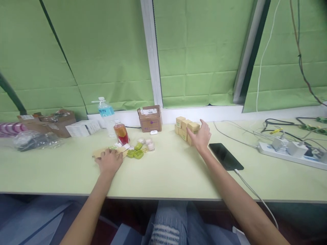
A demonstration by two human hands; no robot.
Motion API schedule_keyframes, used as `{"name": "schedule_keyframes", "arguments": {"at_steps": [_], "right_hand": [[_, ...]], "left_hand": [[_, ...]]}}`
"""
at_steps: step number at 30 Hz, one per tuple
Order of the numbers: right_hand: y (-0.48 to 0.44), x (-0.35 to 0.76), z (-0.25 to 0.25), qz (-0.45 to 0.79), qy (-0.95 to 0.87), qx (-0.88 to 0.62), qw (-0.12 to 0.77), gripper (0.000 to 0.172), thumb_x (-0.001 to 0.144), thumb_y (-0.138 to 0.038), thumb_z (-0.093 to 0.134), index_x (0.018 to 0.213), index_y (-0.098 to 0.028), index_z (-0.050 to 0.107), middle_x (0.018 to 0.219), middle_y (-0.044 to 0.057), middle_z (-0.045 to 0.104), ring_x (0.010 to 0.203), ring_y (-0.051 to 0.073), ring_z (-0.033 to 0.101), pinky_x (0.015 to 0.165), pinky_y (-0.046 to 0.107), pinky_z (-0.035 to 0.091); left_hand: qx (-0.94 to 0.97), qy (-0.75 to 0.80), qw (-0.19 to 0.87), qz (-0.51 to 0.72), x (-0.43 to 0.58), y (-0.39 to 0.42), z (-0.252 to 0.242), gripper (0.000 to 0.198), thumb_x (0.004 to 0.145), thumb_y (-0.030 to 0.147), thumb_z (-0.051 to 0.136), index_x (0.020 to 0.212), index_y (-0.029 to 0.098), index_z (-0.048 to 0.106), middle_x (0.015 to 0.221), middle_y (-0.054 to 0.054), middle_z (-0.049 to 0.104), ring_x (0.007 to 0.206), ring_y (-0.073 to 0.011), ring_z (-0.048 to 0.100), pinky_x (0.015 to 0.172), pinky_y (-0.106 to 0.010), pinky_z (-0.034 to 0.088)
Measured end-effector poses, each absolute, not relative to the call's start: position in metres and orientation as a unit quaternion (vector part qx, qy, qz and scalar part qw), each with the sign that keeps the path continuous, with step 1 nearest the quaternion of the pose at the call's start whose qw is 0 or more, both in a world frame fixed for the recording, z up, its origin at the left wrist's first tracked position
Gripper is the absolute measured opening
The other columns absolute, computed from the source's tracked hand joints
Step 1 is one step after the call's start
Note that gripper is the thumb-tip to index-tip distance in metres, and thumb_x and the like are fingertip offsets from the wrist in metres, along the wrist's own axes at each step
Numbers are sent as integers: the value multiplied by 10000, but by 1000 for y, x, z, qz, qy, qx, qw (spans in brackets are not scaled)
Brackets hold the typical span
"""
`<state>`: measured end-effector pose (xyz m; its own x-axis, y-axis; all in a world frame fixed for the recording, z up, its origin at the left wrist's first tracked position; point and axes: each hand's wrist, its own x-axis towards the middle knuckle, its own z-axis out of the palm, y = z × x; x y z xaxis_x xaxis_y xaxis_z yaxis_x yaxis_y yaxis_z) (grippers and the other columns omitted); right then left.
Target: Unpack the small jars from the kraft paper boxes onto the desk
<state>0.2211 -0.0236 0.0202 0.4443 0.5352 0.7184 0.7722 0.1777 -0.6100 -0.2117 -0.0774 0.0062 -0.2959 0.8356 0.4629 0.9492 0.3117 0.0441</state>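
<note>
My left hand (109, 160) lies palm down, fingers spread, on flat tan card-like pieces (96, 152) at the left of the table. Just beyond its fingertips are green cup-shaped pieces (138, 154), small pale jars (151, 146) and a bottle of red-amber liquid (122, 132). At the right end of a stack of small yellow boxes (184, 126) is my right hand (201, 137). Its thumb and fingers are apart, the thumb at the front of the end boxes. Whether it touches them I cannot tell.
A black phone (226, 156) with a white cable lies right of the boxes. Farther right is a power strip (288, 154) with plugs and tangled cables. A brown carton (150, 119), a white case (153, 132), a water bottle (106, 115) and white boxes (83, 128) stand at the back.
</note>
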Motion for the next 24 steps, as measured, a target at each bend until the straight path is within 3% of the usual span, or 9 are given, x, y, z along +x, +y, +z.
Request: {"name": "schedule_keyframes", "arguments": {"at_steps": [3, 6, 10, 14, 16, 20, 24], "right_hand": [[-13, 225, 4, 19, -511, -638, 576, 859, 790, -586, 673, 1486, -194, 358, 1357, 174, 622, 1199, 346, 595, 986, 490, 474], [-6, 230, -6, 87, -512, -606, 602, 692, 803, -535, 666, 1382, -215, 464, 1228, 127, 696, 1056, 306, 656, 911, 441, 521], [-5, 234, -5, 11, -534, -536, 654, 532, 875, -493, 590, 1309, -194, 523, 1251, 139, 674, 1098, 296, 628, 964, 463, 515], [-14, 220, 4, -84, -613, -439, 651, 550, 906, -366, 574, 1409, -179, 452, 1382, 173, 580, 1294, 308, 541, 1103, 499, 444], [-17, 207, 4, -87, -670, -399, 620, 573, 886, -296, 587, 1426, -183, 430, 1409, 176, 557, 1341, 311, 513, 1135, 507, 424], [-16, 186, -6, -71, -723, -387, 568, 502, 847, -200, 600, 1334, -176, 477, 1430, 200, 543, 1379, 329, 495, 1126, 529, 432], [-14, 179, -13, -28, -749, -390, 535, 475, 815, -147, 615, 1275, -182, 500, 1421, 197, 546, 1387, 314, 493, 1117, 508, 449]], "left_hand": [[-557, -774, 206, -218, -210, -84, 9, 443, 938, 370, 402, 1177, 152, 705, 1300, -213, 593, 1232, -398, 483, 1040, -599, 305], [-547, -746, 239, -297, -202, -95, 18, 408, 947, 342, 423, 1192, 158, 693, 1350, -197, 566, 1281, -387, 450, 1088, -581, 267], [-578, -681, 232, -386, -161, -106, 32, 398, 979, 298, 385, 1254, 170, 642, 1385, -168, 542, 1308, -355, 454, 1107, -528, 294], [-706, -516, 89, -477, -75, -99, 32, 334, 995, 333, 440, 1249, 201, 613, 1357, -139, 549, 1234, -282, 546, 1044, -422, 436], [-727, -455, -12, -514, -26, -88, 26, 366, 984, 379, 519, 1306, 216, 579, 1368, -130, 554, 1116, -245, 604, 918, -373, 509], [-674, -429, -193, -570, 42, -61, 15, 725, 874, 462, 714, 1494, 221, 424, 1420, -169, 548, 1067, -244, 634, 723, -307, 544], [-645, -410, -258, -592, 50, -37, 10, 641, 816, 466, 769, 1358, 185, 575, 1289, -161, 649, 1087, -264, 646, 753, -308, 562]]}}
